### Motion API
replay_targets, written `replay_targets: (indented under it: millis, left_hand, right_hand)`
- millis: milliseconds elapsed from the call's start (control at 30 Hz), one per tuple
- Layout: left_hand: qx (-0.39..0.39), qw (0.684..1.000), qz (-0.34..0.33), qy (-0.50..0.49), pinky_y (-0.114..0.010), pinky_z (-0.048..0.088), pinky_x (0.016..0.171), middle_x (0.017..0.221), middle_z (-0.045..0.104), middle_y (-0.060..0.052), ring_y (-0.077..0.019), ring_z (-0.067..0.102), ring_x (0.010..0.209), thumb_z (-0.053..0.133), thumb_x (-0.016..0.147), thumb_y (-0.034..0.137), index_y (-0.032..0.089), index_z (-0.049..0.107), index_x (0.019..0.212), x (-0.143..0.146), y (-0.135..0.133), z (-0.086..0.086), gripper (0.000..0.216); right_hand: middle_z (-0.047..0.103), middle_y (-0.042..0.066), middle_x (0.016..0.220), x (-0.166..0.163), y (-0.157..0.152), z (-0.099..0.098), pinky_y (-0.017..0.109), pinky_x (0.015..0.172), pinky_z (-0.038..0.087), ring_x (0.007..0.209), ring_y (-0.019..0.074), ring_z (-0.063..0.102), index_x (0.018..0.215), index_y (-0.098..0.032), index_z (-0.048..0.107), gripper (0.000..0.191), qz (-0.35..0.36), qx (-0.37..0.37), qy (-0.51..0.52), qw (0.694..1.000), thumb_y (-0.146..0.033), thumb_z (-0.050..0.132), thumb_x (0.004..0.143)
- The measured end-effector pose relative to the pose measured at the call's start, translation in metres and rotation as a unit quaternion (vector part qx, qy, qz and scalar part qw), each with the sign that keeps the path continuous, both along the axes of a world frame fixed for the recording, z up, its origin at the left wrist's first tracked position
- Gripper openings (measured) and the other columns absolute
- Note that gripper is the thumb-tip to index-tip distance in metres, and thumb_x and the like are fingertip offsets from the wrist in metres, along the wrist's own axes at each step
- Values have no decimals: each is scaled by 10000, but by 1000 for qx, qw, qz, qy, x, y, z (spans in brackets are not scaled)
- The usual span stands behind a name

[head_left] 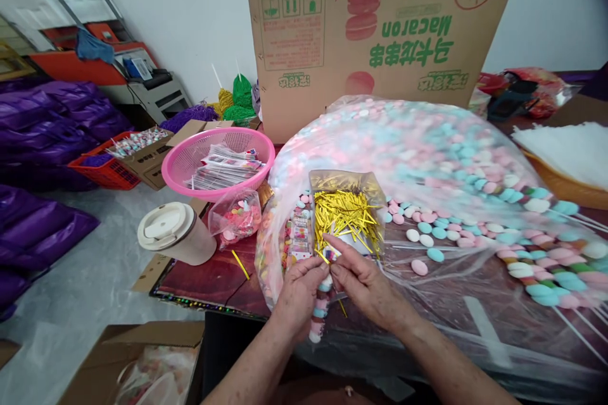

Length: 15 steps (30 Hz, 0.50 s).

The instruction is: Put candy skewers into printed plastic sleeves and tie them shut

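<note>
A wrapped marshmallow skewer in pink, white and blue hangs below my left hand, whose fingers are closed around its upper end. Close beside it, my right hand pinches at the same end with thumb and fingers. A gold twist tie shows between the two hands, partly covered by fingers. Just beyond them stands an open box filled with loose gold twist ties. Left of that box lies a printed packet.
A large clear bag of marshmallow skewers covers the table's middle and right. To the left are a pink basket of printed wrappers, a lidded cup and a small candy bag. Behind rises a cardboard carton.
</note>
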<state>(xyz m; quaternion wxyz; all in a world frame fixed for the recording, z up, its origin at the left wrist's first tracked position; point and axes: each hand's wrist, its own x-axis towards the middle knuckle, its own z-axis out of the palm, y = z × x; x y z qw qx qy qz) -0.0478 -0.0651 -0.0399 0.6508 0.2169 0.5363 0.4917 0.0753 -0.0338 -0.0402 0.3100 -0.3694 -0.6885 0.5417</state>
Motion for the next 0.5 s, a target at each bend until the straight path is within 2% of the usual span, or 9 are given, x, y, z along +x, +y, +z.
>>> replay_targets:
  millis: [67,167,267,333,400,467,500]
  left_hand:
    - [8,999,-42,33,-163,279,413,534,496,32,-63,396,447,607,651,367,147,576,656,0,-4,0,223]
    - [31,989,-103,106,-161,289,424,574,477,36,-63,391,474,575,696,388,151,599,697,-2,-9,3,239]
    - [39,979,-155,125,-161,304,406,586,474,40,-65,406,465,585,713,430,163,635,812,-1,-14,5,289]
    - [28,984,-140,107,-158,290,377,572,476,43,-56,394,431,605,702,475,158,640,832,1,-15,3,344]
    - [10,993,-91,72,-152,264,347,537,470,50,-45,366,391,631,679,503,152,638,837,2,-16,0,386]
    - [-1,997,-69,31,-148,243,323,497,461,59,-43,353,362,675,645,497,147,641,844,2,-16,-2,405]
    - [-9,997,-77,11,-149,241,314,481,464,59,-45,360,351,707,618,479,143,644,833,1,-15,-1,404]
  right_hand:
    - [473,-52,601,8,2,0,218,550,400,545,106,427,1382,-169,320,528,23,-1,-35,999,-230,390,862]
    - [578,-12,700,17,0,5,231,612,421,615,117,485,1388,-179,320,535,34,52,-109,992,-202,381,857]
    - [631,37,763,18,-7,6,268,627,431,651,154,531,1383,-182,336,537,21,102,-175,979,-193,358,846]
    - [614,28,679,16,-12,2,272,585,417,583,161,512,1382,-164,334,551,-5,114,-194,974,-189,360,831]
    - [576,3,618,13,-16,-4,260,561,409,542,151,489,1370,-137,339,553,-65,105,-158,980,-202,386,823]
    - [533,-22,583,14,-20,-8,230,524,401,518,132,471,1290,-132,437,476,-123,68,-91,986,-250,428,829]
    - [517,-30,572,16,-22,-7,213,501,392,508,122,461,1194,-141,523,392,-121,49,-66,989,-277,449,834]
